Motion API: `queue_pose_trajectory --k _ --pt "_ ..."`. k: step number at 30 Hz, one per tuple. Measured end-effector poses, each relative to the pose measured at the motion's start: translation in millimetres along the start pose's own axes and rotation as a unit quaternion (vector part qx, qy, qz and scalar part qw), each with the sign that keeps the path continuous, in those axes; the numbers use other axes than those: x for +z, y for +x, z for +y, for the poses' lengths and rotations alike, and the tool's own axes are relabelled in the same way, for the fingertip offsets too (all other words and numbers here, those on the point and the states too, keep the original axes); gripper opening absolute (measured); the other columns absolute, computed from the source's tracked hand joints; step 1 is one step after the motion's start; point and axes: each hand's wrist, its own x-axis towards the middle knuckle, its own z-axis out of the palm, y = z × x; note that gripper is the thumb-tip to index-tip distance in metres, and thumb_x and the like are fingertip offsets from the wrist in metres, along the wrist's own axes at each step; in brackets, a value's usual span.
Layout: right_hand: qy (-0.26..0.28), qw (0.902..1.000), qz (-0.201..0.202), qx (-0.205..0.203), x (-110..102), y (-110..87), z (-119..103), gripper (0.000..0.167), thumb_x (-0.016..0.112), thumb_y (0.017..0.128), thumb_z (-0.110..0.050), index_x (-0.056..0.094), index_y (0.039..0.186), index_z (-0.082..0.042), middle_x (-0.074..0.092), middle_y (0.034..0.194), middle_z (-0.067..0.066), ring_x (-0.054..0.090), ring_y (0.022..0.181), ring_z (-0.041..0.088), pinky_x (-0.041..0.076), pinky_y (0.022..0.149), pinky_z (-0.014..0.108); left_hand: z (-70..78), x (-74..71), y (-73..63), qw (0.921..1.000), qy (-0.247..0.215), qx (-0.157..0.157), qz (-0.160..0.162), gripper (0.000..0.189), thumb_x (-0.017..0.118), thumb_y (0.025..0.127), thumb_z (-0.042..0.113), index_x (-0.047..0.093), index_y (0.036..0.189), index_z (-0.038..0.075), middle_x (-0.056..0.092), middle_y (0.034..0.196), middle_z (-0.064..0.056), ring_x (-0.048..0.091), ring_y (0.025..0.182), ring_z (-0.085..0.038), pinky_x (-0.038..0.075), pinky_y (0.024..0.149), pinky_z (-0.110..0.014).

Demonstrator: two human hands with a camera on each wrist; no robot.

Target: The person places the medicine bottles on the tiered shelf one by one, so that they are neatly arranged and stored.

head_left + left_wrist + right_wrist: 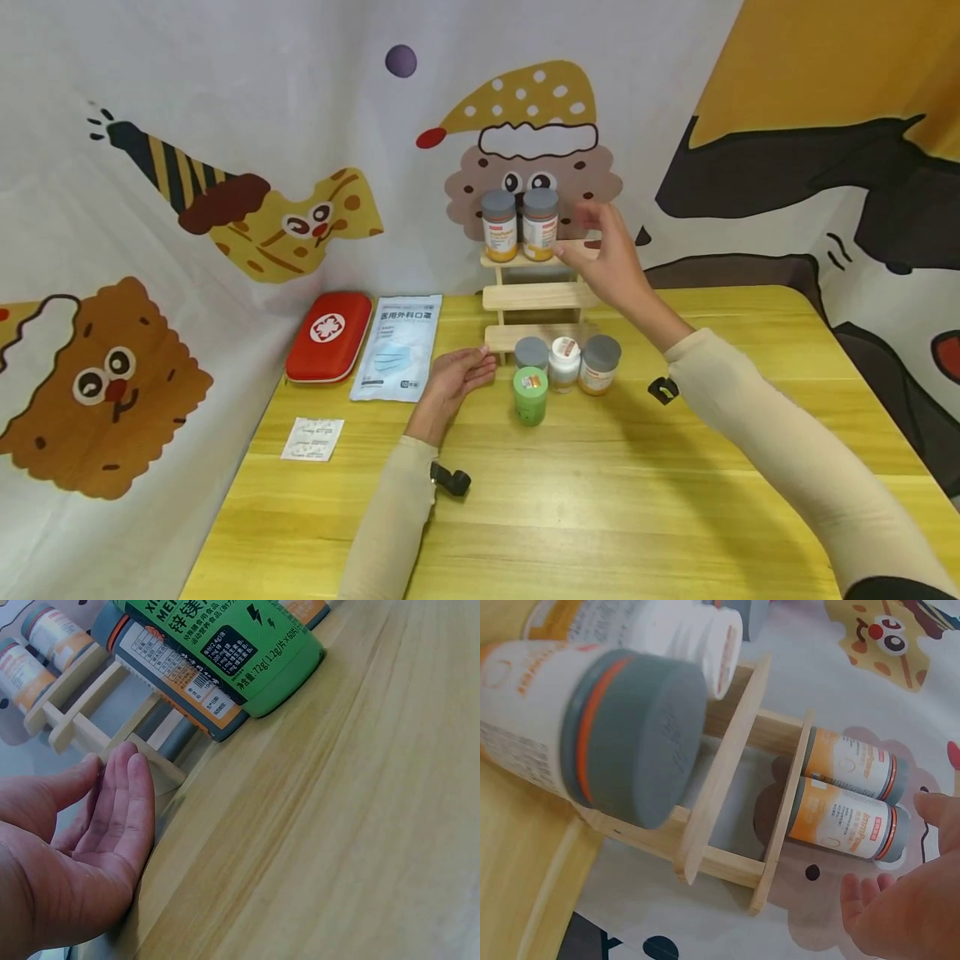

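Note:
A three-tier wooden shelf (pixel 538 296) stands at the back of the table. Two grey-capped supplement bottles, a left one (pixel 499 227) and a right one (pixel 540 225), stand side by side on its top tier. My right hand (pixel 611 258) is beside the right bottle, thumb and fingers spread apart with nothing between them. Near the lowest tier's left end is my left hand (pixel 90 847), its fingers nearly straight and fingertips close to the wood; contact is unclear. Before the shelf stand a green bottle (pixel 531 398), a small white bottle (pixel 565 364) and grey-capped bottles (pixel 600 367).
Left of the shelf lie a mask packet (pixel 397 346) and a red first-aid case (pixel 328 337). A white blister pack (pixel 312 439) lies nearer on the wooden table (pixel 570 517). A printed cloth (pixel 315 75) hangs behind the table.

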Motion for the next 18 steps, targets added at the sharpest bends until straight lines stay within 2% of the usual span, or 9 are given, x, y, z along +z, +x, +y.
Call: queue_pose_trajectory --k 9,18 --pt "0.036 0.9993 -0.01 0.003 -2 -30.9 0 0.067 0.079 0.097 -0.022 0.045 0.151 -0.002 0.051 0.152 0.018 0.052 0.14 0.032 0.05 0.117 0.055 1.8 1.0 -2.3 1.0 -0.003 0.0 0.003 0.036 0.07 0.103 0.016 0.067 0.13 -0.007 0.08 0.097 -0.008 0.08 0.091 -0.018 0.069 0.09 -0.032" --pt "0.046 0.9987 -0.02 0.008 -4 -62.2 5 0.064 0.078 0.099 -0.022 0.046 0.152 -0.008 0.057 0.148 0.014 0.055 0.138 0.032 0.051 0.117 0.056 0.4 2.8 -2.8 1.0 -0.001 0.001 0.007 0.035 0.069 0.104 0.016 0.066 0.131 -0.007 0.08 0.095 -0.006 0.079 0.088 -0.016 0.069 0.088 -0.031"
